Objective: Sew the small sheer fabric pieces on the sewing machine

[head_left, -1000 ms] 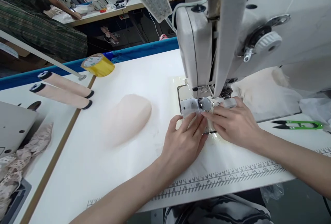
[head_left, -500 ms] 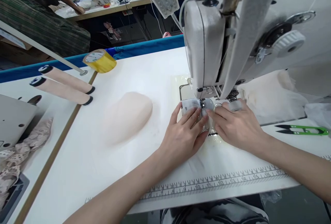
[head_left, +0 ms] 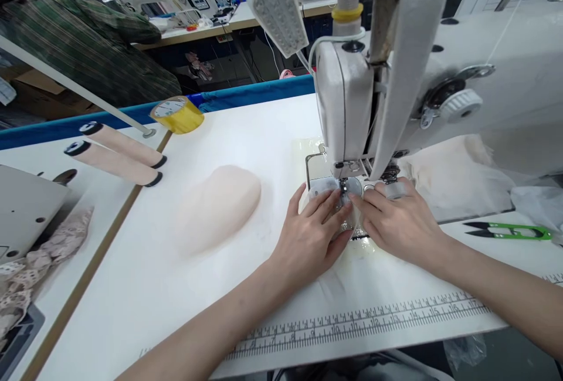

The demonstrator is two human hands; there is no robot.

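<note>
At the needle of the white sewing machine (head_left: 345, 94), my left hand (head_left: 308, 237) lies flat with its fingers spread, the tips close to the presser foot (head_left: 343, 184). Just right of the foot, my right hand (head_left: 396, 217) has its fingers curled together and its index fingertip near the needle. A pale band (head_left: 396, 189) wraps one of its fingers. Some thin see-through material (head_left: 354, 220) shows between the hands; most of it is hidden by my fingers. To the left lies a pale beige moulded cup (head_left: 233, 202) with sheer cloth around it.
Two beige thread spools (head_left: 114, 163) and a yellow tape roll (head_left: 178, 115) are at the left. Green-handled thread snips (head_left: 510, 231) and pale sheer fabric (head_left: 457, 176) lie right. A printed ruler (head_left: 352, 328) runs along the front edge. Behind, a person in plaid (head_left: 92, 47) works.
My view has tilted up slightly, so the table sits lower in it. Both hands stay at the needle with little visible shift. The other person's forearm has gone from sight.
</note>
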